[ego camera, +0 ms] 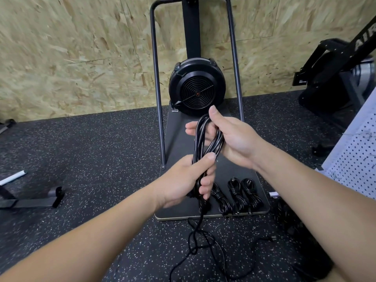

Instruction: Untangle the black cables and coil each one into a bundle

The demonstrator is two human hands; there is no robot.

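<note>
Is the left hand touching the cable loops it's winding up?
Touching. In the head view the left hand grips the lower end of the cable coil, its thumb pressed across the strands and its fingers curled round them.

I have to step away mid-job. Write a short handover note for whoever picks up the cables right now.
Left hand grips the coil at its lower end; right hand holds its upper loops.
The coil's tail hangs to the floor, unwound.
Three bundles lie done on the platform.
Left: wind in the tail, set the coil beside the bundles, and check the dark spot at right for more cable.
</note>
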